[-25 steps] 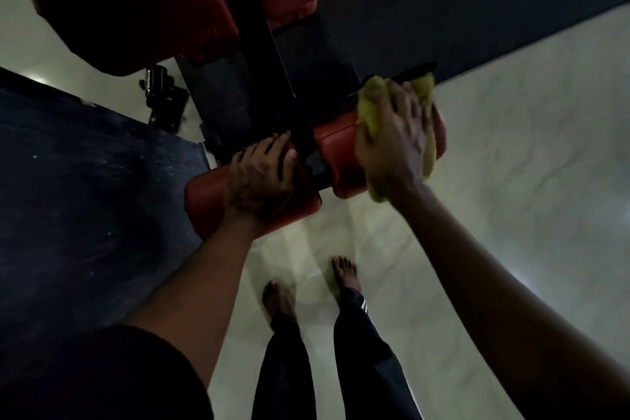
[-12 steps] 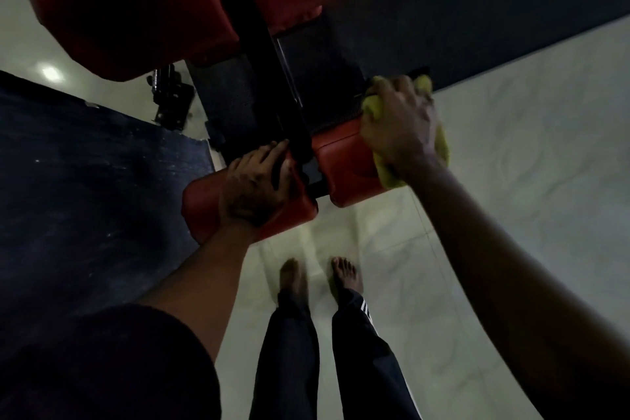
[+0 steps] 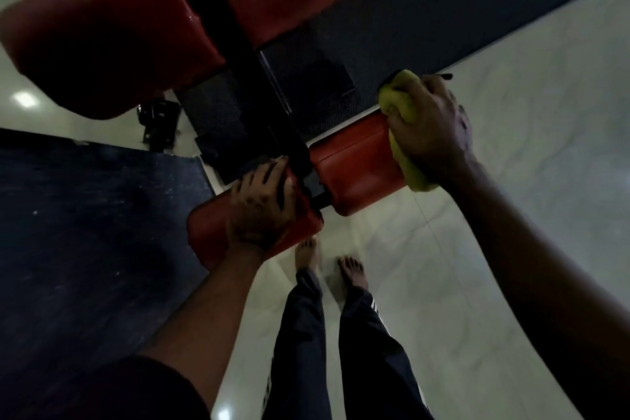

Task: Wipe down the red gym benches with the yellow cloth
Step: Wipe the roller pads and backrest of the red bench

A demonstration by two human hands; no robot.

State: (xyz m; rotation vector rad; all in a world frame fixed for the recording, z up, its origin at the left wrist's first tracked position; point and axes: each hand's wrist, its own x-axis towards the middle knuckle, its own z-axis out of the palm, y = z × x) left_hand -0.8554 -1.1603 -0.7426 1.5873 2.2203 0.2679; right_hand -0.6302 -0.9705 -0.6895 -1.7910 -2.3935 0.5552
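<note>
Two red pads [image 3: 354, 174]: left hand [image 3: 260, 211] resting flat on one, right hand [image 3: 429, 129] gripping one yellow cloth [image 3: 400, 95] against other.

black bar [image 3: 218, 10]: 1
big red pads [image 3: 102, 31]: 2, one on each side of the bar
small red roller pads [image 3: 354, 170]: 2, again one per side
yellow cloth [image 3: 400, 102]: just 1
hands: 2, left hand [image 3: 262, 204] plus right hand [image 3: 431, 129]
bare forearms [image 3: 211, 310]: 2
bare feet [image 3: 353, 271]: 2
trouser legs [image 3: 303, 334]: 2
dark floor mats [image 3: 85, 232]: 2 for sure, too dim to call more
black bracket thing [image 3: 158, 123] by the mat: 1
bright light glints [image 3: 24, 99]: 2
</note>
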